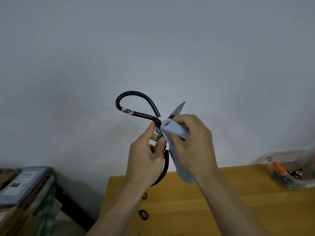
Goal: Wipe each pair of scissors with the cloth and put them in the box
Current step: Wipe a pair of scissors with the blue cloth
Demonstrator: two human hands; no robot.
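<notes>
Above the yellow bench point(213, 201), the left hand point(144, 155) grips black scissors point(136, 106) near the pivot; the right hand point(192, 142) pinches a blue cloth point(175, 130) around the blades.

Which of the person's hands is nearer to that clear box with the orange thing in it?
The right hand. It holds the cloth at mid-frame; the clear box sits far to its right, and the left hand, gripping the scissors, is farther still.

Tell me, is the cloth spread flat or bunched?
Bunched: the right hand grips the cloth around the scissors blade.
</notes>
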